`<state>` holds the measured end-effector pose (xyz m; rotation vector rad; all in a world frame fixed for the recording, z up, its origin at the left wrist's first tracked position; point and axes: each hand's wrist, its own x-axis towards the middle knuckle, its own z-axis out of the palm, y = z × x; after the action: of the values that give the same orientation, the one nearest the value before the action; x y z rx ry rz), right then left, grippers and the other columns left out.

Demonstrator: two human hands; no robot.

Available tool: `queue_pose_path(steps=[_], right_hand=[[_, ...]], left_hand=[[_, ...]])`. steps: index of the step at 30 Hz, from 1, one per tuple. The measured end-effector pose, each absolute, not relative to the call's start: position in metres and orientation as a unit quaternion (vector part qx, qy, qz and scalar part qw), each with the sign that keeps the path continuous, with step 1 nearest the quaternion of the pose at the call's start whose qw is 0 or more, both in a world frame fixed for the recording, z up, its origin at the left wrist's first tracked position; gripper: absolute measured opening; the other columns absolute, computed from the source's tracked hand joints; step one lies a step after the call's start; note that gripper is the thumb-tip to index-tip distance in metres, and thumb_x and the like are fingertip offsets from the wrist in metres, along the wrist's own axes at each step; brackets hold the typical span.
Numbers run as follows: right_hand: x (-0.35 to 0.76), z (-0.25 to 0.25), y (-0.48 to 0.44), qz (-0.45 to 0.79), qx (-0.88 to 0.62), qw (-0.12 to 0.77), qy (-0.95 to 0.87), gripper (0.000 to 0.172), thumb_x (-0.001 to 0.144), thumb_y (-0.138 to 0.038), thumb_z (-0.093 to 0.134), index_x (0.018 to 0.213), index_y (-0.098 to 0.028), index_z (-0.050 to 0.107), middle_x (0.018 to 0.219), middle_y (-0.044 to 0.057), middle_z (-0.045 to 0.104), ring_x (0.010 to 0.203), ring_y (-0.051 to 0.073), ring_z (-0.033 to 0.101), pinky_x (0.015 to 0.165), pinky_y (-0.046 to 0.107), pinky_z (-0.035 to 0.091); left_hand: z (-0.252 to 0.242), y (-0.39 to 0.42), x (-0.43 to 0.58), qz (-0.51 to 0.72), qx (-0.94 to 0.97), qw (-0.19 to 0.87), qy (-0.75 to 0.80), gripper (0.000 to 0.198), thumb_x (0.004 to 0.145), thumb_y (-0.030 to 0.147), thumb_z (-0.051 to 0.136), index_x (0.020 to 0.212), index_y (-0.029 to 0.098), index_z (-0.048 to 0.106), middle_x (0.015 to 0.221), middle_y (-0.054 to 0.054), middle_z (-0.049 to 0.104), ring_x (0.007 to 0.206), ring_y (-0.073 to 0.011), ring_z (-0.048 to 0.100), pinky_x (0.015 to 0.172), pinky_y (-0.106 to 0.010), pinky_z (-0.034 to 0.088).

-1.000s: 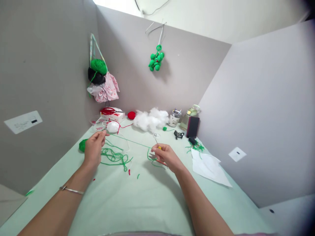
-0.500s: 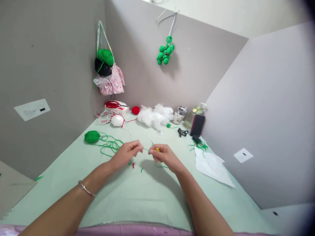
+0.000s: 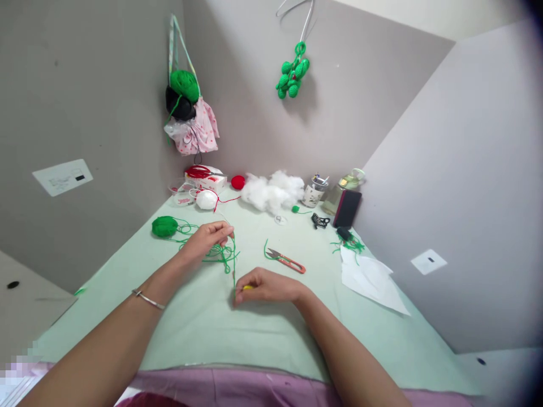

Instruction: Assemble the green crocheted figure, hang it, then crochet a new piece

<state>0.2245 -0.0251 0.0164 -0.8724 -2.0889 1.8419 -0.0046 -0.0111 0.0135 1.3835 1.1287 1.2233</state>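
My left hand (image 3: 207,237) pinches a strand of green yarn (image 3: 233,257) above the pale green table (image 3: 220,333). The strand runs down to my right hand (image 3: 263,288), whose fingers are closed on a small yellow-tipped tool (image 3: 247,288) and the yarn's lower end. Loose green yarn loops (image 3: 216,251) lie under my left hand and lead to a green yarn ball (image 3: 164,226) at the left. Red-handled thread snips (image 3: 286,260) lie on the table just beyond my right hand.
At the back stand white stuffing (image 3: 271,192), a red yarn ball (image 3: 238,182), a white ball (image 3: 206,199), a box (image 3: 207,178), a cup (image 3: 314,195), a bottle (image 3: 345,186) and a dark phone (image 3: 348,208). White paper (image 3: 373,280) lies at the right. Green crochet balls (image 3: 292,70) hang on the partition.
My right hand drew back toward me and lower. My left hand moved left and away, so the green strand now stretches between them. The snips now lie uncovered on the table.
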Motion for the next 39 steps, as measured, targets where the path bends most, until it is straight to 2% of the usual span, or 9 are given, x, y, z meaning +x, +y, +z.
queue_pose_path(steps=[2,6,9,13,20,30,33,36,39], right_hand=[[0.237,0.012,-0.01,0.604,-0.344,0.156,-0.702,0.017,0.074,-0.035,0.077,0.071,-0.018,0.076,0.069,0.002,0.07,0.062,0.014,0.056,0.055,0.026,0.039],[0.284,0.007,0.026,0.538,-0.451,0.28,-0.655,0.033,0.079,-0.05,0.067,0.069,-0.018,0.064,0.042,-0.011,0.032,0.041,0.007,0.019,0.042,0.025,0.012],[0.3,0.009,0.035,0.52,-0.474,0.32,-0.634,0.04,0.077,-0.058,0.066,0.068,-0.02,0.057,0.044,-0.012,0.03,0.042,0.006,0.013,0.043,0.026,0.007],[0.276,0.018,0.013,0.552,-0.44,0.288,-0.647,0.038,0.079,-0.056,0.069,0.076,-0.018,0.063,0.06,-0.005,0.055,0.045,0.005,0.02,0.044,0.025,0.012],[0.206,0.008,-0.036,0.618,-0.31,0.078,-0.718,0.028,0.08,-0.043,0.072,0.087,-0.017,0.077,0.081,0.001,0.071,0.054,0.007,0.039,0.051,0.023,0.031],[0.287,0.023,0.017,0.436,-0.497,0.25,-0.707,0.024,0.083,-0.036,0.056,0.07,-0.017,0.063,0.053,-0.006,0.043,0.051,0.009,0.024,0.049,0.027,0.017],[0.275,0.024,0.005,0.458,-0.465,0.197,-0.732,0.026,0.085,-0.039,0.057,0.08,-0.017,0.069,0.062,-0.003,0.057,0.05,0.009,0.032,0.048,0.025,0.023],[0.254,0.015,-0.003,0.463,-0.433,0.142,-0.76,0.02,0.069,-0.034,0.078,0.074,-0.016,0.072,0.064,-0.002,0.064,0.055,0.011,0.047,0.053,0.024,0.034],[0.248,0.008,0.002,0.4,-0.47,0.198,-0.761,0.02,0.084,-0.029,0.059,0.076,-0.015,0.071,0.069,0.001,0.066,0.063,0.013,0.052,0.061,0.025,0.038]], left_hand=[[0.012,-0.012,-0.002,0.484,0.573,0.475,0.461,0.039,0.08,0.056,0.071,0.071,0.019,0.069,0.058,0.002,0.05,0.056,-0.0139,0.045,0.056,-0.026,0.036],[0.007,-0.013,0.001,0.472,0.581,0.465,0.473,0.036,0.082,0.054,0.069,0.073,0.019,0.07,0.057,0.002,0.048,0.053,-0.0135,0.041,0.052,-0.025,0.031],[0.005,-0.014,0.002,0.457,0.592,0.463,0.475,0.034,0.08,0.052,0.071,0.073,0.019,0.073,0.057,0.002,0.05,0.052,-0.013,0.041,0.051,-0.025,0.029],[0.006,-0.013,0.0,0.491,0.574,0.435,0.49,0.033,0.081,0.051,0.069,0.072,0.02,0.071,0.058,0.003,0.049,0.054,-0.013,0.041,0.053,-0.025,0.03],[0.005,-0.008,-0.001,0.519,0.556,0.417,0.498,0.034,0.08,0.053,0.068,0.07,0.02,0.067,0.057,0.003,0.047,0.055,-0.0137,0.041,0.055,-0.026,0.031],[0.004,-0.011,0.002,0.502,0.56,0.424,0.505,0.034,0.083,0.051,0.067,0.073,0.019,0.068,0.059,0.003,0.047,0.057,-0.0136,0.042,0.057,-0.026,0.031],[0.003,-0.01,0.002,0.498,0.562,0.422,0.508,0.034,0.083,0.052,0.066,0.074,0.019,0.068,0.059,0.004,0.047,0.056,-0.0131,0.04,0.056,-0.026,0.03],[0.001,-0.009,0.001,0.499,0.562,0.418,0.511,0.035,0.082,0.053,0.066,0.074,0.019,0.067,0.059,0.004,0.047,0.055,-0.0127,0.039,0.055,-0.026,0.029],[0.0,-0.009,0.001,0.493,0.566,0.418,0.512,0.034,0.083,0.052,0.065,0.075,0.019,0.067,0.059,0.004,0.047,0.056,-0.0129,0.039,0.055,-0.026,0.029]])
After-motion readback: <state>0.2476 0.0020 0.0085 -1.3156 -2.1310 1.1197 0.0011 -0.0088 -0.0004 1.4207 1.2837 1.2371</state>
